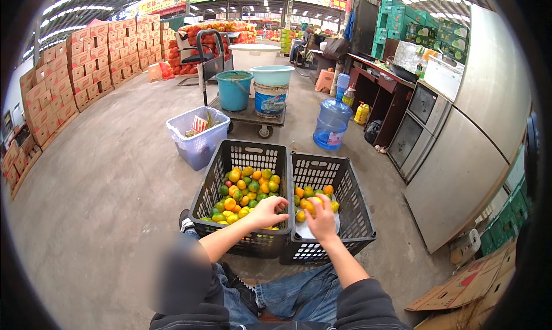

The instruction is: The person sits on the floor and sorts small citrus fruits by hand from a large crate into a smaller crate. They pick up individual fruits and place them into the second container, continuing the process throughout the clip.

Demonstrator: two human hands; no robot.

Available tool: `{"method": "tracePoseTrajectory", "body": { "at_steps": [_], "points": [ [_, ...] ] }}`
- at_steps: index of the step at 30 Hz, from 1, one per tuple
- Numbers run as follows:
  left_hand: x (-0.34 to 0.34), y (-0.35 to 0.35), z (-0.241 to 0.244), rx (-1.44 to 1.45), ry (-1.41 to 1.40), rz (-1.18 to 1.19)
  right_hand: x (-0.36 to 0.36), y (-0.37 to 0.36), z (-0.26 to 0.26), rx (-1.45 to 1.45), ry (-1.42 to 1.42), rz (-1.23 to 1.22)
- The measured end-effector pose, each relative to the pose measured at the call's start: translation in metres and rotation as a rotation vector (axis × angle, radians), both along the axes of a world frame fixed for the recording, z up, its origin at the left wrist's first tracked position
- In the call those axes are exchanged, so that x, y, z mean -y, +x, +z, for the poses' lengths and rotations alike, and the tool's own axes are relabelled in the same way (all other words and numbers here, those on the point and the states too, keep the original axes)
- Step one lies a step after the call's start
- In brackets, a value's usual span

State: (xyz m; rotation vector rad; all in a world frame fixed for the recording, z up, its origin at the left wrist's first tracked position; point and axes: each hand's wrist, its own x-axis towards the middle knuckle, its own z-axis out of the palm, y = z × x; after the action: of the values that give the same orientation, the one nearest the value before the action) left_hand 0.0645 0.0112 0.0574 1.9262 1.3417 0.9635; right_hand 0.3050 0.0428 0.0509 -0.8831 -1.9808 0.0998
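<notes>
Two black plastic crates stand side by side before me. Green, yellow and orange citrus fruits [253, 186] lie in the left crate [199, 205]; fewer lie in the right crate [366, 211], around a white sheet [304, 230] on its bottom. My left hand [269, 211] is over the right side of the left crate, fingers curled and apart, with no fruit seen in it. Over the right crate is my right hand [321, 220], its fingers at a yellow-orange citrus fruit [314, 205]; whether it grips the fruit cannot be told.
A lined lilac basket [196, 146] stands beyond the left crate. Behind are a platform cart [276, 119] with a teal bucket [234, 90] and a paint pail [269, 100], and a blue water bottle [332, 125]. A metal refrigerator [457, 174] stands at right, cardboard [465, 287] lower right.
</notes>
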Motion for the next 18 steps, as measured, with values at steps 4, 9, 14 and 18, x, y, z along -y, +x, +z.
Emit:
{"method": "tracePoseTrajectory", "body": {
  "at_steps": [4, 9, 14, 18],
  "points": [
    [-0.006, -0.058, -0.036, -0.522, -0.055, 0.103, -0.016, 0.044, -0.007, 0.001, -0.075, -0.159],
    [-0.001, -0.109, -0.066, -0.911, -0.484, 0.281, -0.031, 0.091, -0.046, 0.008, -0.179, -0.343],
    [-0.028, -0.133, -0.115, -0.862, -0.718, 0.224, -0.034, 0.112, -0.077, 0.022, -0.225, -0.392],
    [-0.033, -0.132, -0.117, -0.842, -0.891, 0.243, -0.033, 0.111, -0.075, 0.034, -0.263, -0.377]
  ]
}}
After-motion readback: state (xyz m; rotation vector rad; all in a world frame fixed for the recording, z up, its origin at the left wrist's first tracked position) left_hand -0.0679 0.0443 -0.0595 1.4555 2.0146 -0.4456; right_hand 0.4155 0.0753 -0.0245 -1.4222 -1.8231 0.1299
